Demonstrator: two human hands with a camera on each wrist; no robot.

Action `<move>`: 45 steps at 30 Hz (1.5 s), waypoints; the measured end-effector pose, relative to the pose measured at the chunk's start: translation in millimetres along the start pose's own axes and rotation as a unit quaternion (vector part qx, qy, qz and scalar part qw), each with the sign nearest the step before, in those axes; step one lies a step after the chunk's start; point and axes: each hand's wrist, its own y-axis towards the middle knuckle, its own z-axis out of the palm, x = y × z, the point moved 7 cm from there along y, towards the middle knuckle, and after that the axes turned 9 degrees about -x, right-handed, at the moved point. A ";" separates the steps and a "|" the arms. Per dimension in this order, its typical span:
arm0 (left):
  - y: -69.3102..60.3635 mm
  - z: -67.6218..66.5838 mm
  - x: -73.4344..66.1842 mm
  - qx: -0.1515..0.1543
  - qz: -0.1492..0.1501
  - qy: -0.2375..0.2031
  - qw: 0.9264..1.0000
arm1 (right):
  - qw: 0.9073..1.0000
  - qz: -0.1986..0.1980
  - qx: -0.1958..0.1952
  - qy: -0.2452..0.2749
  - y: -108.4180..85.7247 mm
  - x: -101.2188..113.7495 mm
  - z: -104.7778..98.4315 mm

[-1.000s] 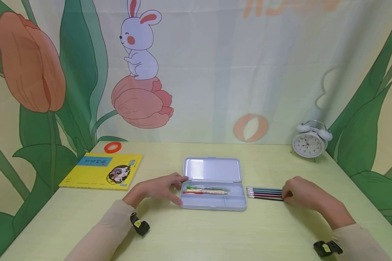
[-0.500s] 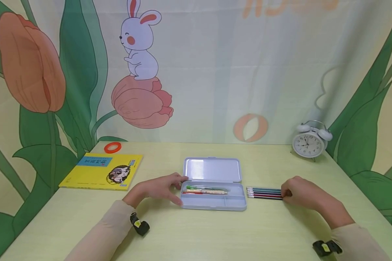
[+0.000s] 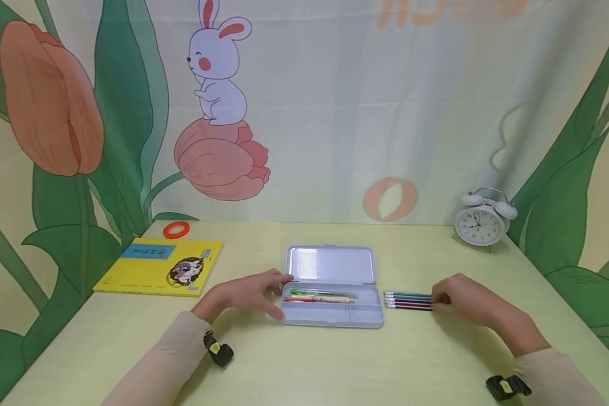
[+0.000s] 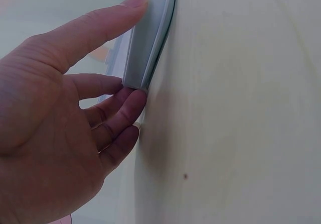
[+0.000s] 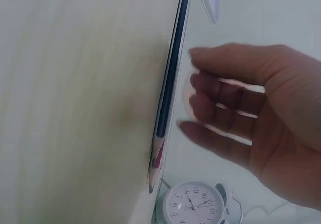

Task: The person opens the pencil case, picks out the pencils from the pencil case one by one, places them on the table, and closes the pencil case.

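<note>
An open pale blue pencil case [image 3: 367,313] lies mid-table with its lid [image 3: 330,264] folded back. Green and red-and-cream pens [image 3: 325,298] lie in its rear compartment. My left hand [image 3: 246,293] holds the case's left end; in the left wrist view the thumb lies along the front wall and the fingers bend round the corner. Right of the case, several dark pencils [image 3: 408,301] lie side by side, white ends toward it. Over their other ends is my right hand [image 3: 467,301]. The right wrist view shows its fingers loosely bent, apart from the nearest pencil [image 5: 170,83], holding nothing.
A yellow book [image 3: 157,267] lies on the left, with an orange ring [image 3: 176,229] behind it. At the back right stands a white alarm clock [image 3: 481,224]. A printed curtain [image 3: 325,141] hangs behind the table.
My right hand has shifted slightly left along the pencils, which stay where they were. The left hand keeps its place on the pencil case.
</note>
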 end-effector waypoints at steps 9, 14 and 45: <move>-0.1 -1.8 -1.6 -0.002 0.000 -0.003 1.000 | 0.996 -0.038 -0.016 0.084 18.8 28.5 0.0; 0.0 -1.0 -1.3 -0.002 0.003 -0.008 1.000 | 0.995 -0.049 -0.025 0.086 30.6 40.3 5.5; 0.2 -0.8 -1.9 -0.004 0.005 0.001 1.000 | 0.998 -0.028 0.001 0.061 56.8 52.6 28.1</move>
